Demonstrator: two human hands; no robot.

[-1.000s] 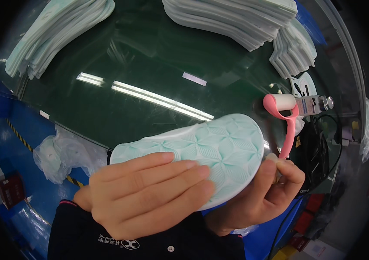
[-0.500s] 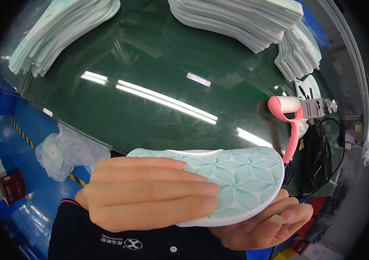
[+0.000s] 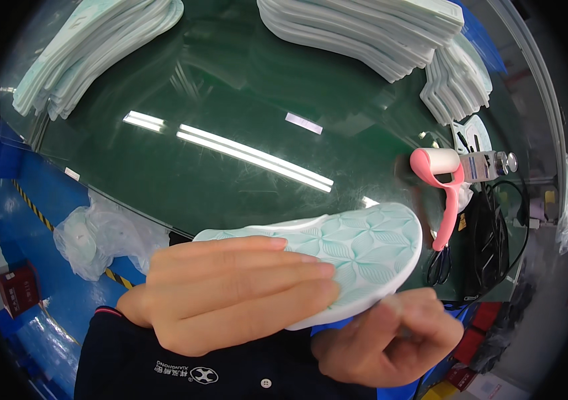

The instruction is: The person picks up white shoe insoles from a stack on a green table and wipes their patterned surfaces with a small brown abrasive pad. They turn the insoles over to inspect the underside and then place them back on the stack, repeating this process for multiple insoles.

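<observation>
A white curved panel [image 3: 370, 243] with a teal leaf pattern on its face lies tilted in front of my chest, its right end raised. My left hand [image 3: 244, 293] is closed around it, the long fingers flat across the patterned face and the thumb hidden underneath. Under the panel's lower right edge is my right hand [image 3: 390, 340], its fingers curled in and its thumb near the rim. Motion blurs those fingertips, and whatever they may pinch cannot be made out.
Stacks of similar white panels stand at the back left [image 3: 97, 53], back middle [image 3: 364, 33] and right [image 3: 457, 83] of the green table [image 3: 230, 93]. A pink-handled sticky roller [image 3: 440, 163], a clear bottle [image 3: 480, 165] and a black bag [image 3: 487, 247] lie at the right.
The panel's right end has swung upward and slightly left. My right hand has moved a little left and curled tighter, while my left hand keeps its hold.
</observation>
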